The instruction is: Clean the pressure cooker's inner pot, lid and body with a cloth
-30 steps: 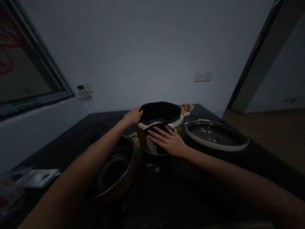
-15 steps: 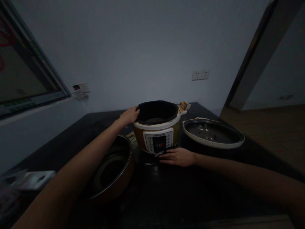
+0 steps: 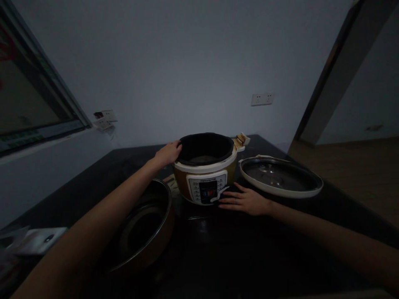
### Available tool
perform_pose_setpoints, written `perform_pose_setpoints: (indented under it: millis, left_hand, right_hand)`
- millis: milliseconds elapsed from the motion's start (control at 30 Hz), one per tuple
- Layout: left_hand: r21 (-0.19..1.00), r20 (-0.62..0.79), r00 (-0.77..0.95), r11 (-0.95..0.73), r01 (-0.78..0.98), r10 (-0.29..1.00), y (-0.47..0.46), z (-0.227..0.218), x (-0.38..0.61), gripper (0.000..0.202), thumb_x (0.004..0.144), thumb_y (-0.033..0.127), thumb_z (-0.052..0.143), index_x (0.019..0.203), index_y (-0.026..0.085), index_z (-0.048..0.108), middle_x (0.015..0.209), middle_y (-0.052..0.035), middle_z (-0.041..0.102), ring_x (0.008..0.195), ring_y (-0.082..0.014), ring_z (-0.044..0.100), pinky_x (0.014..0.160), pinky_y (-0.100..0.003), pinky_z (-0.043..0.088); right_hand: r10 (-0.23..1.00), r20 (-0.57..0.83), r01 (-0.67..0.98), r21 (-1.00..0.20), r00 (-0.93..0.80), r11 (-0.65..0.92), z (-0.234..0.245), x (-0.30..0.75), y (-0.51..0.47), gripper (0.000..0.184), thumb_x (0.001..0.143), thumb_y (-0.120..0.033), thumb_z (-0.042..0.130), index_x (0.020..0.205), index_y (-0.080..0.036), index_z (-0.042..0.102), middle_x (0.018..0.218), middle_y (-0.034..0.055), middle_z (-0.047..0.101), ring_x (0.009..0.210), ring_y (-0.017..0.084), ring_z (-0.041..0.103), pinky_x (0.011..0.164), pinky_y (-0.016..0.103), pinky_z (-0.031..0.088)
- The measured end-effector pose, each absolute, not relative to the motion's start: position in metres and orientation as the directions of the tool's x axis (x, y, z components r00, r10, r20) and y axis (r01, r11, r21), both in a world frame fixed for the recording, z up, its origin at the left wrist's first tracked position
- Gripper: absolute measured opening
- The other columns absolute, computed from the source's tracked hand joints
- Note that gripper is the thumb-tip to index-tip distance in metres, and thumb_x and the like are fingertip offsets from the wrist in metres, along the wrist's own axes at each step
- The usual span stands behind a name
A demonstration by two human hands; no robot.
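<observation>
An orange and white electric cooker (image 3: 205, 182) with a button panel on its front stands open on a black counter (image 3: 237, 253). Its dark inner pot (image 3: 205, 147) shows from above. My left hand (image 3: 166, 153) curls over the cooker's left rim. My right hand (image 3: 246, 201) lies flat, fingers stretched out, at the cooker's lower right front, just above the counter. A dark cloth seems to sit under its fingers, with a pale edge (image 3: 220, 193) showing against the panel; the dim light hides the rest.
The cooker's round lid (image 3: 280, 176) lies on the counter to the right. A dark metal bowl (image 3: 146, 224) tilts by my left forearm. A white flat object (image 3: 37, 240) lies at far left. Wall sockets (image 3: 262, 99), a window (image 3: 25, 104) and a doorway (image 3: 349, 83) surround the counter.
My right hand slid down from the top of the cooker's front panel to its base, then a little to the right. My left hand stayed on the rim.
</observation>
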State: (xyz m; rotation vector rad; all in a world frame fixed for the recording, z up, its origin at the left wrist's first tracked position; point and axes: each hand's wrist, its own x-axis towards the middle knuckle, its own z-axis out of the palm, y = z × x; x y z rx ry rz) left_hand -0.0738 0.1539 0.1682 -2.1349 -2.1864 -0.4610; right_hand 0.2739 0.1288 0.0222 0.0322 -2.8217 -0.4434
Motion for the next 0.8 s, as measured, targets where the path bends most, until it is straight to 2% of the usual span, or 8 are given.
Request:
perform_pose_setpoints:
  millis: [133, 300, 433, 533, 600, 700, 800]
  left_hand:
    - [0.177, 0.246, -0.042, -0.002, 0.984, 0.968, 0.156, 0.167, -0.076, 0.049, 0.093, 0.042, 0.026, 0.131, 0.021, 0.048, 0.128, -0.0107, 0.061, 0.114, -0.0243, 0.058, 0.093, -0.035, 0.043]
    - [0.171, 0.268, -0.019, -0.029, 0.985, 0.963, 0.157, 0.167, -0.076, 0.048, 0.093, 0.04, 0.026, 0.13, 0.02, 0.049, 0.126, -0.0114, 0.061, 0.113, -0.0233, 0.058, 0.094, -0.034, 0.042]
    - [0.147, 0.318, -0.004, -0.045, 0.988, 0.948, 0.151, 0.167, -0.071, 0.046, 0.092, 0.036, 0.028, 0.127, 0.019, 0.052, 0.129, -0.0125, 0.058, 0.121, -0.0241, 0.05, 0.1, -0.037, 0.038]
    - [0.121, 0.39, -0.024, -0.026, 0.992, 0.92, 0.142, 0.17, -0.065, 0.046, 0.092, 0.033, 0.029, 0.127, 0.016, 0.052, 0.136, -0.016, 0.049, 0.129, -0.029, 0.041, 0.105, -0.046, 0.032]
    - [0.081, 0.48, -0.005, -0.038, 0.996, 0.877, 0.135, 0.174, -0.061, 0.044, 0.091, 0.029, 0.031, 0.127, 0.015, 0.053, 0.139, -0.0167, 0.046, 0.129, -0.031, 0.04, 0.106, -0.051, 0.028]
    - [0.051, 0.598, 0.104, -0.168, 0.985, 0.795, 0.125, 0.179, -0.047, 0.038, 0.088, 0.021, 0.038, 0.12, 0.016, 0.058, 0.128, -0.0124, 0.054, 0.12, -0.0258, 0.048, 0.105, -0.042, 0.033]
    - [0.117, 0.612, 0.223, -0.366, 0.923, 0.759, 0.113, 0.181, -0.017, 0.031, 0.088, 0.021, 0.041, 0.11, 0.017, 0.062, 0.113, -0.0081, 0.062, 0.109, -0.02, 0.055, 0.097, -0.033, 0.04]
  right_hand:
    - [0.049, 0.392, 0.188, 0.324, -0.919, 0.927, 0.027, 0.269, 0.128, 0.069, 0.082, -0.008, 0.043, 0.146, -0.022, 0.025, 0.14, 0.0021, 0.049, 0.141, 0.018, 0.02, 0.116, 0.052, 0.011]
    - [0.087, 0.634, 0.357, 0.312, -0.768, 0.881, 0.029, 0.231, 0.122, 0.056, 0.089, -0.014, 0.042, 0.144, -0.021, 0.033, 0.14, 0.0036, 0.049, 0.144, 0.022, 0.002, 0.115, 0.055, 0.01]
    - [0.145, 0.74, 0.475, 0.257, -0.657, 0.841, 0.037, 0.191, 0.112, 0.056, 0.093, -0.021, 0.044, 0.146, -0.027, 0.027, 0.142, 0.0031, 0.045, 0.144, 0.023, 0.006, 0.112, 0.062, 0.001]
    - [0.17, 0.768, 0.521, 0.237, -0.617, 0.82, 0.042, 0.178, 0.106, 0.059, 0.093, -0.018, 0.042, 0.147, -0.029, 0.022, 0.143, 0.0017, 0.044, 0.144, 0.023, 0.008, 0.112, 0.062, -0.003]
    - [0.179, 0.771, 0.528, 0.228, -0.611, 0.818, 0.04, 0.179, 0.106, 0.061, 0.092, -0.017, 0.043, 0.148, -0.03, 0.02, 0.145, 0.0011, 0.041, 0.144, 0.022, 0.009, 0.113, 0.061, -0.001]
    - [0.216, 0.816, 0.552, 0.146, -0.537, 0.821, 0.031, 0.187, 0.108, 0.066, 0.092, -0.023, 0.046, 0.149, -0.029, 0.013, 0.151, 0.0028, 0.031, 0.144, 0.026, 0.005, 0.113, 0.061, 0.006]
    - [0.303, 0.856, 0.579, -0.005, -0.419, 0.816, 0.025, 0.19, 0.104, 0.069, 0.094, -0.025, 0.043, 0.15, -0.028, 0.004, 0.156, 0.004, 0.014, 0.144, 0.029, 0.001, 0.112, 0.063, 0.014]
